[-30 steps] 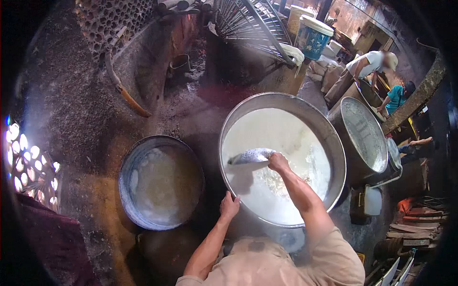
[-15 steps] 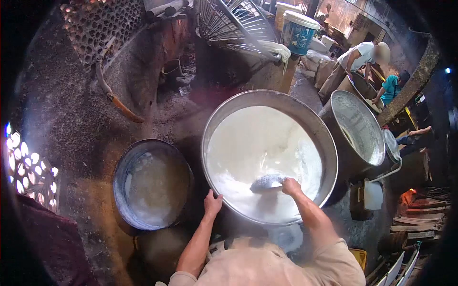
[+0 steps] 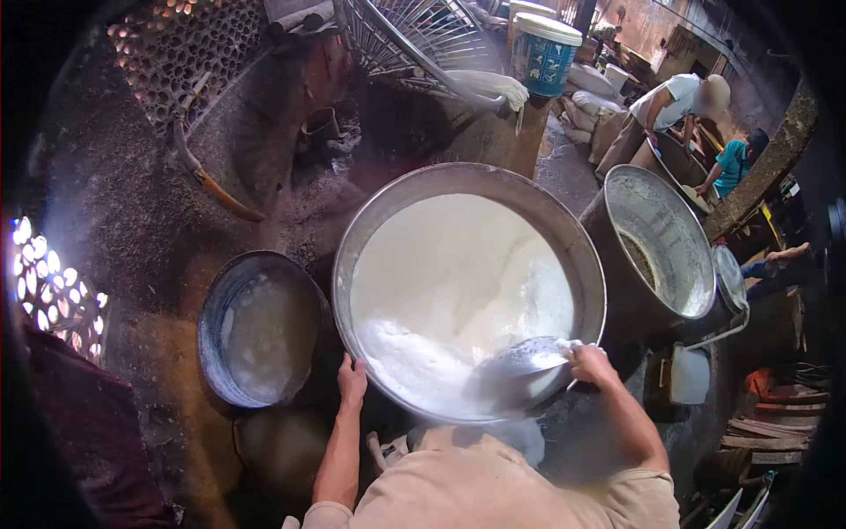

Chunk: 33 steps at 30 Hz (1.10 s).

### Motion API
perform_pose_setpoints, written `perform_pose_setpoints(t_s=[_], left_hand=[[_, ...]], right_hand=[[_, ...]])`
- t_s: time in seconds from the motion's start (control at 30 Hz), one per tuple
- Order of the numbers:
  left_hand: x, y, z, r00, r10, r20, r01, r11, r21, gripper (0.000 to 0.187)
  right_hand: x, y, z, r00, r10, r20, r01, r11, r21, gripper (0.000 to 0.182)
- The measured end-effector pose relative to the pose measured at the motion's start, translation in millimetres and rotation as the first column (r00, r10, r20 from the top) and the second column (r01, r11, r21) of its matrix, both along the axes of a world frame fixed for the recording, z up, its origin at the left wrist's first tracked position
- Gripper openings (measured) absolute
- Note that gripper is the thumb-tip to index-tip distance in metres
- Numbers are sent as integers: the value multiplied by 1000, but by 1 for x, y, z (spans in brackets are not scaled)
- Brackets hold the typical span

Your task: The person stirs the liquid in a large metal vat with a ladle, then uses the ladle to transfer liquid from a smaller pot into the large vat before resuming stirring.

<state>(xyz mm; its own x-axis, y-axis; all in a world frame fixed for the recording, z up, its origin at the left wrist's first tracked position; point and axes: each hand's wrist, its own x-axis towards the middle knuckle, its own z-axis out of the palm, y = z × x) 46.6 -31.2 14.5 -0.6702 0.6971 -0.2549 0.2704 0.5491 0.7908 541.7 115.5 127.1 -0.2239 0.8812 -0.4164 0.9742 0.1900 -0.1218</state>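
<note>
A large round metal vat (image 3: 577, 238) holds pale liquid with white foam along its near and right sides. My left hand (image 3: 352, 380) grips the vat's rim at the lower left. In my right hand (image 3: 592, 364) is the handle of a metal scoop (image 3: 527, 355), whose bowl lies low over the foam at the vat's near right side. Part of the scoop is blurred by motion.
A smaller blue-grey basin (image 3: 211, 326) of cloudy liquid stands left. Another metal vat (image 3: 608, 264) is at right, near a white container (image 3: 689, 375). Two people work at the back right. Beyond the vat are a blue bucket (image 3: 542, 62) and a slatted basket (image 3: 423, 35).
My right hand and the scoop have moved right, towards the vat's near right rim. My left hand still holds the rim. The view has shifted slightly, and the large vat appears further left.
</note>
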Motion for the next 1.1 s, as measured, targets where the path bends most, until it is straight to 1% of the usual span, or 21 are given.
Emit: perform_pose_setpoints(t_s=[0.1, 0.13, 0.17, 0.23, 0.3, 0.33, 0.37, 0.43, 0.5, 0.53, 0.57, 0.63, 0.7, 0.73, 0.83, 0.87, 0.93, 0.97, 1.03, 1.07, 1.1], left_hand=[[2, -2, -6, 1000, 3, -20, -3, 1000, 5, 55], [2, -2, -6, 1000, 13, -19, -13, 1000, -4, 55], [4, -1, -4, 1000, 22, -17, -22, 1000, -12, 55], [4, 1, -6, 998, 54, 16, -54, 999, 0, 55], [-4, 1, -19, 999, 25, -42, -27, 998, -50, 54], [-1, 1, -16, 999, 26, -42, -28, 998, -50, 54], [1, 2, -9, 998, 36, -48, -38, 998, -51, 54], [5, 4, -3, 997, 52, -54, -54, 997, -46, 53], [6, 4, -1, 996, 85, -32, -86, 995, -40, 52], [7, 5, 2, 995, 92, -32, -93, 995, -38, 52], [9, 5, 6, 996, 86, -39, -88, 995, -51, 51], [8, 5, 9, 995, 88, -46, -91, 994, -63, 51], [6, 5, 0, 995, 90, -52, -92, 995, -46, 51], [7, 6, 4, 995, 82, -58, -86, 994, -63, 51], [-3, 5, -11, 999, 52, 0, -52, 997, -57, 54], [-7, 4, -18, 999, 49, 4, -49, 997, -54, 54], [-16, 3, -29, 999, -25, 23, 26, 998, -51, 48], [-20, 3, -26, 999, -26, 26, 28, 998, -50, 48], [-24, 3, -23, 977, -102, 187, 93, 994, 57, 38], [-26, 3, -28, 970, -94, 223, 65, 989, 132, 29], [-30, 4, -31, 969, -98, 226, 68, 989, 134, 29]], right_hand=[[18, 19, 47, 1000, 14, 7, -15, 996, 83, 23], [35, 31, 44, 994, -20, -111, 32, 994, 103, 20], [38, 41, 59, 984, -35, -172, 52, 994, 92, 18], [47, 67, 52, 976, -68, -205, 109, 974, 197, 22], [34, 86, 41, 941, -159, -300, 251, 921, 299, 26], [32, 100, 15, 943, -191, -272, 288, 878, 382, 29], [27, 116, -6, 897, -318, -308, 407, 866, 290, 32], [13, 136, -31, 884, -332, -330, 432, 849, 303, 33], [4, 141, -50, 881, -316, -352, 418, 869, 265, 33], [-9, 132, -40, 865, -376, -332, 453, 870, 195, 31], [-14, 131, -47, 835, -428, -346, 485, 869, 97, 28], [-19, 127, -76, 834, -400, -381, 458, 886, 71, 26], [-33, 108, -75, 802, -387, -455, 430, 903, -9, 25], [-42, 99, -75, 786, -416, -457, 440, 896, -58, 23], [-59, 78, -111, 728, -433, -532, 449, 887, -107, 22], [-67, 68, -114, 744, -433, -509, 437, 891, -119, 22], [-87, 50, -117, 767, -422, -483, 410, 902, -137, 23], [-97, 42, -117, 794, -411, -448, 394, 909, -137, 22], [-117, 23, -117, 764, -437, -475, 399, 898, -185, 23], [-126, 14, -119, 756, -440, -484, 397, 897, -195, 23], [-134, 4, -120, 748, -443, -493, 395, 895, -205, 24]])
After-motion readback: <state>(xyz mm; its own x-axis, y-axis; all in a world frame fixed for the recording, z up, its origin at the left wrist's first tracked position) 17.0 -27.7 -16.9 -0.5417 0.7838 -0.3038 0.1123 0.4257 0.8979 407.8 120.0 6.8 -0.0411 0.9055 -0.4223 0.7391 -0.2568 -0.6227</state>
